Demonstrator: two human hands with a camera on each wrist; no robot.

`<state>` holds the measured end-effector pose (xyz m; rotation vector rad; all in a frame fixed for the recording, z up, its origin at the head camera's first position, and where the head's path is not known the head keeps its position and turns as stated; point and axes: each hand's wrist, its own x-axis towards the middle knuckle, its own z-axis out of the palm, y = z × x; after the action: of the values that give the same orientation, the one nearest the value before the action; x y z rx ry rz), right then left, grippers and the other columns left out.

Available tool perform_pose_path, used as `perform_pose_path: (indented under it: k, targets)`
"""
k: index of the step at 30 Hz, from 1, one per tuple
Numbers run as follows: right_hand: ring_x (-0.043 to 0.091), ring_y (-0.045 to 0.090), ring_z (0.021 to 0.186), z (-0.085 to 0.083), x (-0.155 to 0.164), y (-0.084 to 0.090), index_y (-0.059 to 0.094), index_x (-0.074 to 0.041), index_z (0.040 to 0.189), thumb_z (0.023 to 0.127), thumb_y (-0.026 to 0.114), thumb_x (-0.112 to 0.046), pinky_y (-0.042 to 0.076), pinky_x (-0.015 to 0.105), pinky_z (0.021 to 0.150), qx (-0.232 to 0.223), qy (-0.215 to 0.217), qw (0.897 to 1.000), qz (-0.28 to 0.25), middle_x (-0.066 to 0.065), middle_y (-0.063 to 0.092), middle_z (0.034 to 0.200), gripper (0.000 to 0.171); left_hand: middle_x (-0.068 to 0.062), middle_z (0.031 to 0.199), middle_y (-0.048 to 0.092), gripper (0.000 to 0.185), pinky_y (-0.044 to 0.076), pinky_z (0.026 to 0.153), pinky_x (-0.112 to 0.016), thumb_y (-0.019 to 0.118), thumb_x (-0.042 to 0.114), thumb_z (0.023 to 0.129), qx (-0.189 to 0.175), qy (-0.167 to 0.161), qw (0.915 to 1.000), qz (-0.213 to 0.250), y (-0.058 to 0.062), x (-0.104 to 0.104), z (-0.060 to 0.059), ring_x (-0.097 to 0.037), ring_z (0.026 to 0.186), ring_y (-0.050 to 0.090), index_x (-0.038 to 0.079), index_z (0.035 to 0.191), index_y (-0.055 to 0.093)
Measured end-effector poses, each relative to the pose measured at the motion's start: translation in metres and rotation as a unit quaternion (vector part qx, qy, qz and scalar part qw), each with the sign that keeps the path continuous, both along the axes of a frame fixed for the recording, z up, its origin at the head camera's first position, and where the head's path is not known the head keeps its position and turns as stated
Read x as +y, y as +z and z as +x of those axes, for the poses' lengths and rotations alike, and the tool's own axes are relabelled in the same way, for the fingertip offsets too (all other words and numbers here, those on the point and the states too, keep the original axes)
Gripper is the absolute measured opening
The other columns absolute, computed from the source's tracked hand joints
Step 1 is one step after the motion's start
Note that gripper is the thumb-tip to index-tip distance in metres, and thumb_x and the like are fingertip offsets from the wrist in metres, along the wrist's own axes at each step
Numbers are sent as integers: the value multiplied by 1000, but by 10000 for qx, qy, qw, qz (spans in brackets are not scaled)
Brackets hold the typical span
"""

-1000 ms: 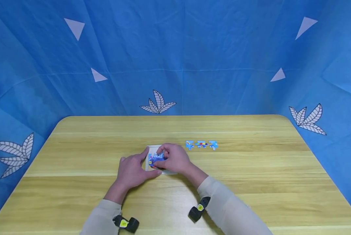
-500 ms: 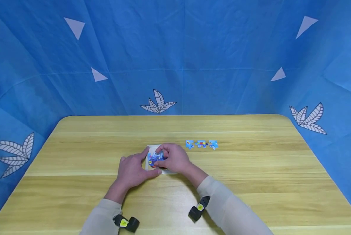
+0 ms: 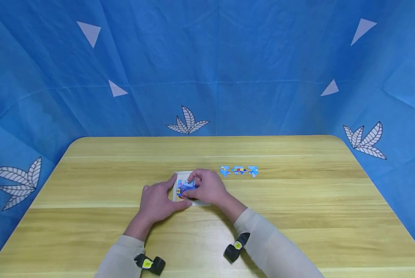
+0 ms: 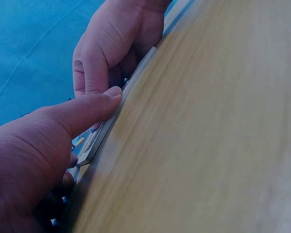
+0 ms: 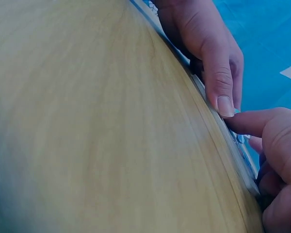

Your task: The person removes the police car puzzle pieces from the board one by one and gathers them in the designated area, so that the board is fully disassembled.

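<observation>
A blue puzzle section (image 3: pixel 185 188) with a printed cartoon figure lies inside a pale puzzle tray (image 3: pixel 183 172), just left of and below the middle of the head view; a strip of the tray's pale bed shows above it. The right hand (image 3: pixel 207 186) reaches in from the right, its thumb and index finger bent in a narrow pinch on the section, covering much of the tray's right side. The left hand (image 3: pixel 157 200) braces the tray at its lower left corner: thumb and index finger are spread wide, the thumb along the bottom rim and the index finger by the left rim. In the left wrist view, that thumb rests on the near edge of the tray, its tip close to the right hand. Near the tray, toward the upper right of it, three loose pieces (image 3: pixel 238 170) lie in a row, mostly light blue, the middle one with red and yellow patches. All this is on a wood-grain table (image 3: pixel 315 208). At the bottom of the frame, pale sleeves (image 3: pixel 275 245) cover both forearms, each with a black wrist device (image 3: pixel 232 253) bearing a yellow label. Behind the table, a blue cloth (image 3: pixel 249 58) printed with white triangles and leaf sprays fills the upper part of the frame.
</observation>
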<state>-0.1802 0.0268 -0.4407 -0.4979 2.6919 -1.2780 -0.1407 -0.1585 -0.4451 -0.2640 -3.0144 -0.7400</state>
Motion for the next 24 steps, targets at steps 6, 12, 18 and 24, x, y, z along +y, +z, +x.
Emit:
perform_pose_path:
  k: [6,12,18,24]
  targets:
    - [9,42,50,0,0,1,65,-18,86,67,86,-34,33,25,50,75,8,10000,23,-4,43,53,32,-9,120,62,108,26,70,-37,62,81,59,23,-4,10000,-15,-1,0,0,-23,97,59,13,141,43]
    - [9,41,47,-1,0,1,67,-19,90,73,82,-33,33,25,49,195,145,9996,155,-4,45,53,26,-9,120,62,108,26,71,-38,63,80,59,32,-17,10000,-10,-1,0,-1,-23,97,59,13,142,43]
    - [10,42,48,-2,0,0,67,-19,92,75,79,-33,33,26,49,285,358,9985,293,-5,45,54,25,-8,117,64,108,26,72,-38,64,80,59,35,-22,10000,33,-1,0,-1,-23,95,60,14,141,43]
    - [10,43,49,-2,0,2,67,-19,92,75,79,-33,33,25,50,246,400,9985,298,-5,46,55,24,-8,113,65,108,26,70,-37,62,81,59,45,-29,10000,13,-1,0,-1,-22,94,60,13,141,43]
